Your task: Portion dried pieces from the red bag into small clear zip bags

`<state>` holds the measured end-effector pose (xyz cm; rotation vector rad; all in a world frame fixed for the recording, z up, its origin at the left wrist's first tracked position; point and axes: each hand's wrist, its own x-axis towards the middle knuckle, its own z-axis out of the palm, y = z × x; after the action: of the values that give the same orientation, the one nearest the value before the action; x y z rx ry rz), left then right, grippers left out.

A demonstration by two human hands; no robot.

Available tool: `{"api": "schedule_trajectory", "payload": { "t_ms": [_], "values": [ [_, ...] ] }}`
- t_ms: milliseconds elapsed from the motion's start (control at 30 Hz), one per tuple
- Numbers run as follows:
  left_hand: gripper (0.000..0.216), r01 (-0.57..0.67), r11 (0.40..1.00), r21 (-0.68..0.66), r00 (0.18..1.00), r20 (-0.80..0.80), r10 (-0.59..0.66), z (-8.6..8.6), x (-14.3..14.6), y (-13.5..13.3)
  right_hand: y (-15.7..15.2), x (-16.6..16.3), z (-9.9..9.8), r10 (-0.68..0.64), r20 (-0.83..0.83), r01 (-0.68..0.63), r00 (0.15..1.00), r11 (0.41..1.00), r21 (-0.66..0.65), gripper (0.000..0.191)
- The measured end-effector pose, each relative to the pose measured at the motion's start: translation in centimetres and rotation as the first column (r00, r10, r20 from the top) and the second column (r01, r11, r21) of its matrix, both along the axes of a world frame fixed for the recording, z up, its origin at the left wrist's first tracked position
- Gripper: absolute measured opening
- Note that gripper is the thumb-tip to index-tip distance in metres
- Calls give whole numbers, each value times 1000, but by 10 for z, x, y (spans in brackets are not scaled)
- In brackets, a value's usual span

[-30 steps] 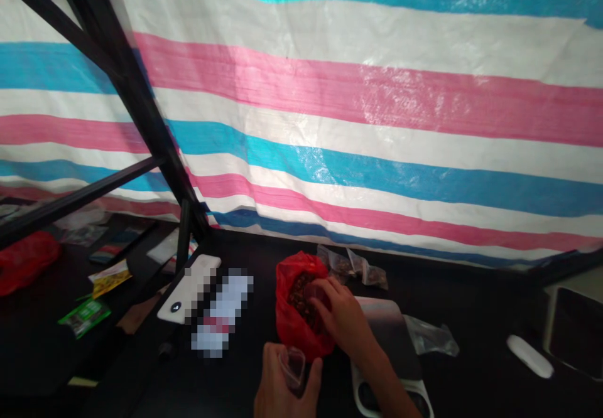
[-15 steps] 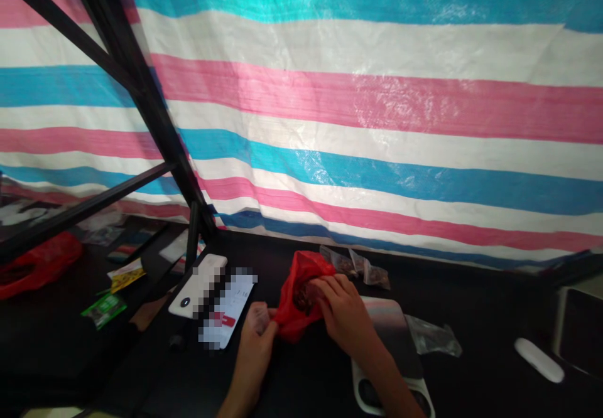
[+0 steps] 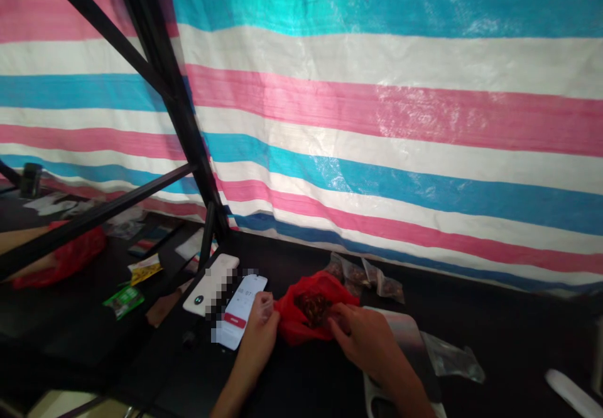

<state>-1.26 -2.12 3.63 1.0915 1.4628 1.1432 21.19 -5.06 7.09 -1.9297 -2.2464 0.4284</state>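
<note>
A red plastic bag (image 3: 294, 324) lies on the black table with its mouth spread open, and small dark brown pieces (image 3: 313, 308) fill it. My left hand (image 3: 264, 324) is closed at the bag's left edge, pinching it; a bit of clear plastic also shows in that hand. At the right side of the opening is my right hand (image 3: 365, 336), its fingers bent together against the brown pieces. What sits between those fingertips is hidden. Beneath my right forearm stands a silver-and-white kitchen scale (image 3: 405, 330), partly covered.
Small filled clear bags (image 3: 355, 273) lie behind the red bag. A flat clear bag (image 3: 455, 358) is right of the scale. A lit phone (image 3: 242, 311) and a white device (image 3: 207, 286) lie left. Another person's arm (image 3: 28, 242) reaches beside a black frame post (image 3: 188, 135).
The red bag's mouth has opened wider and sits lower. My right hand has drawn back to its right side. The view has shifted left, and another person's arm has appeared there.
</note>
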Motion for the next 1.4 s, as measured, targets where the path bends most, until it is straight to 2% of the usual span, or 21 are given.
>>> {"api": "schedule_trajectory", "payload": {
  "t_ms": [100,200,233,300,367,433,500,600,700,767,833,967,1067,1133,1200,1267,1400],
  "values": [
    [16,-78,987,138,975,-194,104,-4,1,-6,2,-3,-3,46,-15,-44,999,992,117,22],
    [22,-178,947,269,856,-432,283,-3,12,-23,10,-6,-14,95,-25,-82,995,949,304,33],
    [26,-172,946,276,824,-486,291,-3,18,-28,13,-7,-18,110,-27,-94,994,933,346,36],
    [34,-95,962,258,802,-553,227,-4,30,-33,16,-9,-26,146,-37,-121,989,914,387,38],
    [30,-22,982,189,799,-587,131,-7,39,-29,15,-10,-30,172,-64,-135,983,913,385,36],
    [17,56,993,108,827,-562,14,-10,41,-20,13,-10,-29,168,-88,-126,982,927,354,31],
    [17,91,994,55,897,-438,-58,-13,36,-9,9,-8,-24,141,-77,-109,987,941,322,27],
    [16,84,992,96,981,-184,-66,-14,24,4,7,0,-16,102,-9,-94,995,945,313,22],
    [16,37,990,135,999,-9,-37,-12,15,11,7,9,-13,75,66,-93,995,933,347,17],
    [18,24,990,141,999,43,-30,-10,13,13,6,12,-12,80,76,-103,994,913,395,17],
    [18,56,984,167,998,7,-58,-9,13,14,5,13,-11,103,34,-107,994,870,480,22],
    [10,139,974,177,966,-242,-94,-8,16,11,-2,11,-2,135,-43,-75,990,755,651,30],
    [12,111,982,152,939,-340,-53,-10,19,7,-3,4,2,109,-4,-70,994,674,735,28],
    [14,83,987,138,938,-345,-30,-11,22,4,-2,-5,1,112,9,-80,994,644,761,29],
    [15,71,991,117,954,-298,-33,-9,24,4,1,-15,-6,137,-9,-86,990,665,742,30],
    [13,59,993,97,969,-244,-34,-7,26,4,4,-25,-14,134,-39,-71,990,721,690,30],
    [9,55,992,116,973,-230,-27,-4,29,7,9,-30,-30,-24,-7,24,1000,833,553,26]
  ]
}}
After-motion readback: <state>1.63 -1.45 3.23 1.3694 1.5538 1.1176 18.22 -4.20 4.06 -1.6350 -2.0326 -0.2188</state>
